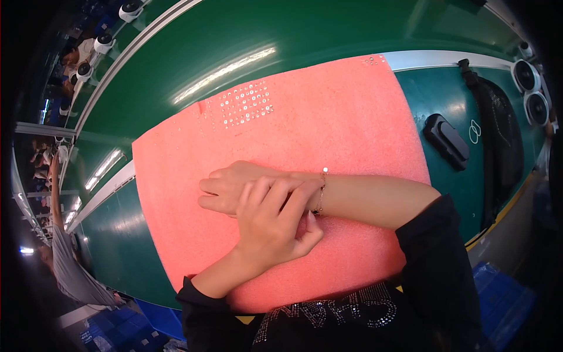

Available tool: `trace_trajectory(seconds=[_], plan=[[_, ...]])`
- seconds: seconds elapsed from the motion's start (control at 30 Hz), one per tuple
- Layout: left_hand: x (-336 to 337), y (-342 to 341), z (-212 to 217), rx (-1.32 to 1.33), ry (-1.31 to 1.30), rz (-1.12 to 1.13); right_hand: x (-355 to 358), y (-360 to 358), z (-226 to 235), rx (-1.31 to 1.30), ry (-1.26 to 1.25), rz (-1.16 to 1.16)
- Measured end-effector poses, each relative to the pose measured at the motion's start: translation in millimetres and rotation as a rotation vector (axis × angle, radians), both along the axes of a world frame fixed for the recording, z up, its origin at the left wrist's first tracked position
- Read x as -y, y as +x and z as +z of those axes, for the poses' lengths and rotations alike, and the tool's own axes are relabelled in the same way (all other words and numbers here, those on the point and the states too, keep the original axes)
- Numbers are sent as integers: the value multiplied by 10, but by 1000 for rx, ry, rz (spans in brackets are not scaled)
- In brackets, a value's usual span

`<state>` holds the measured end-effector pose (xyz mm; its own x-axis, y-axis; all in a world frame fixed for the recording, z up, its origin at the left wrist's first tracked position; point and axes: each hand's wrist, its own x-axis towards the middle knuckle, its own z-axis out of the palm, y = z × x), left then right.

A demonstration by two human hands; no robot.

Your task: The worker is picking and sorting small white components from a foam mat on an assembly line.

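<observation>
My right arm lies across a pink towel (pixel 352 123), its hand pointing left. The fingers of my right hand (pixel 227 185) are loosely curled under, and I see nothing in them. A thin bracelet with a small white charm (pixel 325 170) circles my right wrist. My left hand (pixel 271 217) lies over the back of the right hand and wrist. Its index finger and thumb meet the bracelet from either side, bent around the wrist. Whether they pinch the chain itself is partly hidden by the fingers.
Shiny stones (pixel 246 104) stand in rows at the towel's far side, more (pixel 373 60) at its far right corner. Right of the towel lie a black case (pixel 447 141), pale loops (pixel 474 132) and a black bag (pixel 503 132). Another person (pixel 73 264) is at the left.
</observation>
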<state>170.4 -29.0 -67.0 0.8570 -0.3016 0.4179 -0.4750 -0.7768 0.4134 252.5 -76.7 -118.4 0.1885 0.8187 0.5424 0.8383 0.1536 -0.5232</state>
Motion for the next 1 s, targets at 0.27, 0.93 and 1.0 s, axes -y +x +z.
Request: trace_trajectory(seconds=[0.27, 0.93, 1.0], plan=[[-17, 23, 18, 19, 15, 6, -109, -52, -26, 16, 6, 15], [-179, 197, 375, -682, -526, -674, 207, -784, 442, 1007, -378, -213], [-110, 300, 406, -743, -464, -733, 216, -898, 575, 679, -314, 141]])
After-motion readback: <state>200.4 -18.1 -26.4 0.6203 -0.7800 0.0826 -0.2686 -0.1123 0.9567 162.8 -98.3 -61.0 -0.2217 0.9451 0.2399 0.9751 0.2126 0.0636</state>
